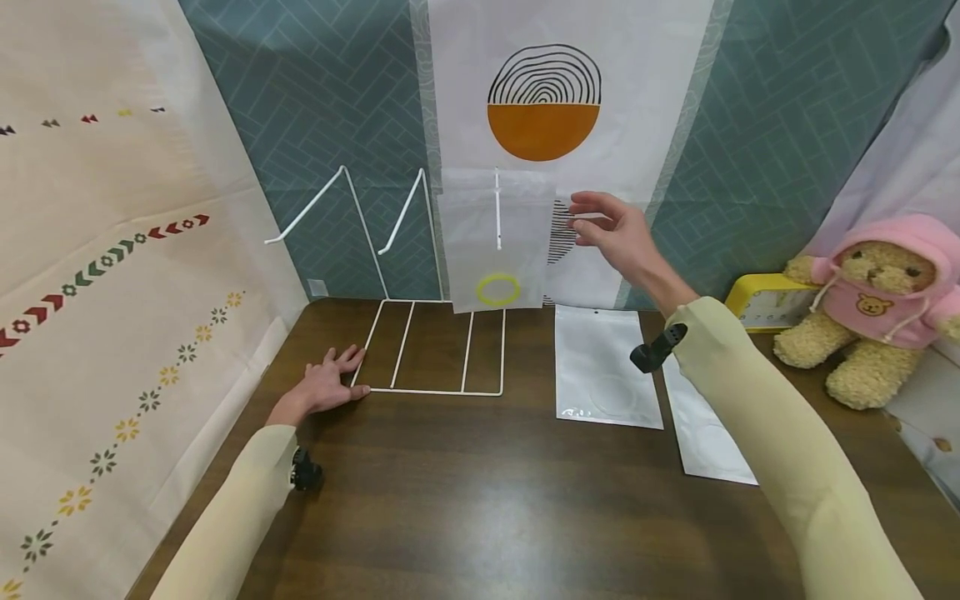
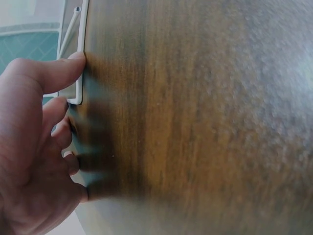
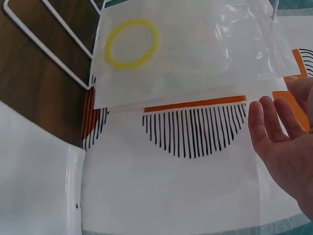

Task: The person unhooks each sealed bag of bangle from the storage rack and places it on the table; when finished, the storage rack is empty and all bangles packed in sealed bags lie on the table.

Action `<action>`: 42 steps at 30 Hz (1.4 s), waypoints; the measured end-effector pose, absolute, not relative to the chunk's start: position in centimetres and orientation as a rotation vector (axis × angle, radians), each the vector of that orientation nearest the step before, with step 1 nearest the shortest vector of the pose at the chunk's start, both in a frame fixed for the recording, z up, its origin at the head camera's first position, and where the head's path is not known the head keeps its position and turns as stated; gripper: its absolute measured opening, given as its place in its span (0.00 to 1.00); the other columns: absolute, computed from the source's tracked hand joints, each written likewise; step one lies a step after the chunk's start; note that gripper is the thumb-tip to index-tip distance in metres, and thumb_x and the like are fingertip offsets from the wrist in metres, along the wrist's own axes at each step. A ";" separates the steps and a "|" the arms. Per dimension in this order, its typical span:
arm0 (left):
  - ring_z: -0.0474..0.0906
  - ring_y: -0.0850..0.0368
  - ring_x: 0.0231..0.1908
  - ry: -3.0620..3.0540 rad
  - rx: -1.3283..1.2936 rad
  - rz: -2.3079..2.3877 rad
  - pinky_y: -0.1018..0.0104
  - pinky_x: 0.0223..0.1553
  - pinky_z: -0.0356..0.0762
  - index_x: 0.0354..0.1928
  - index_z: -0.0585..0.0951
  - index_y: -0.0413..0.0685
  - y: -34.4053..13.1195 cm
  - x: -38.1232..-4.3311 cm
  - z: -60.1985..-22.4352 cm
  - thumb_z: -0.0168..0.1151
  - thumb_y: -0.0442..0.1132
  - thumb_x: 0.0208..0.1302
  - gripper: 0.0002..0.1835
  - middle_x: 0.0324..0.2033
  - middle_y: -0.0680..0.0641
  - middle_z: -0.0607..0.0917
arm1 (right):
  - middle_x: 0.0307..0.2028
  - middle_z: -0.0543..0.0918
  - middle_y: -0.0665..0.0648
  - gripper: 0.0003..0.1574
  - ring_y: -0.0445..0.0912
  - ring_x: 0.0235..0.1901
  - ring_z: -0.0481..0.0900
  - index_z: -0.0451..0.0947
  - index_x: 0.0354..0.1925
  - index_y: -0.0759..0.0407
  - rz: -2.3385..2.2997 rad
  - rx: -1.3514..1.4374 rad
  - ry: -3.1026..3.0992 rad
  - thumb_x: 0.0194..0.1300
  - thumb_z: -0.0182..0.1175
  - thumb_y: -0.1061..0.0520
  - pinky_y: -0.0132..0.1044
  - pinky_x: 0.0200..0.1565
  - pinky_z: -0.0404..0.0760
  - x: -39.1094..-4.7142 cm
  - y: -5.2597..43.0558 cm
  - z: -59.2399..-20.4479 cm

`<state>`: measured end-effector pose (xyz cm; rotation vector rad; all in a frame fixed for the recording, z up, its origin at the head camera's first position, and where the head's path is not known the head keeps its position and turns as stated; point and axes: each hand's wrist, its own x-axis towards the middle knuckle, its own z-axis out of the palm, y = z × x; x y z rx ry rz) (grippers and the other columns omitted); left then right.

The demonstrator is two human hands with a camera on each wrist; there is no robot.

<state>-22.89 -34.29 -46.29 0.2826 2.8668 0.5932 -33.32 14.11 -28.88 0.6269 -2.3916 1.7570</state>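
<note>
A white wire display rack (image 1: 426, 392) stands against the back wall, its base flat on the table and its arms slanting forward. My left hand (image 1: 335, 381) holds the front left corner of that base, the thumb on the front wire (image 2: 82, 34) and the fingers by the side wire. From the rack's rightmost arm hangs a translucent plastic bag (image 1: 467, 242) with a yellow ring (image 1: 498, 290) near its bottom. Right of the bag, my right hand (image 1: 617, 235) is raised in the air, apart from it, fingers loosely bent and holding nothing.
Two flat white pouches, one nearer (image 1: 607, 367) and one partly under my right sleeve (image 1: 705, 425), lie on the table's right side. Beyond them are a yellow clock (image 1: 772, 302) and a teddy bear (image 1: 873, 308) in a pink hoodie. Patterned cloth (image 1: 112, 333) borders the left.
</note>
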 end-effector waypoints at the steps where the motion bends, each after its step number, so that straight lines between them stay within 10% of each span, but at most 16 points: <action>1: 0.39 0.21 0.71 2.867 0.284 0.594 0.19 0.60 0.37 0.75 0.59 0.38 -34.3 -22.9 -46.3 0.62 0.52 0.66 0.43 0.75 0.31 0.54 | 0.62 0.75 0.64 0.28 0.58 0.59 0.76 0.68 0.70 0.62 1.769 0.617 -2.391 0.74 0.57 0.60 0.38 0.53 0.80 -33.5 14.0 -28.7; 42: 0.39 0.21 0.71 2.884 0.290 0.602 0.20 0.60 0.36 0.75 0.59 0.38 -34.5 -22.8 -46.4 0.63 0.51 0.66 0.43 0.75 0.32 0.55 | 0.60 0.77 0.57 0.30 0.54 0.54 0.75 0.77 0.64 0.53 2.093 0.553 -2.383 0.65 0.69 0.55 0.45 0.59 0.76 -36.4 9.7 -26.2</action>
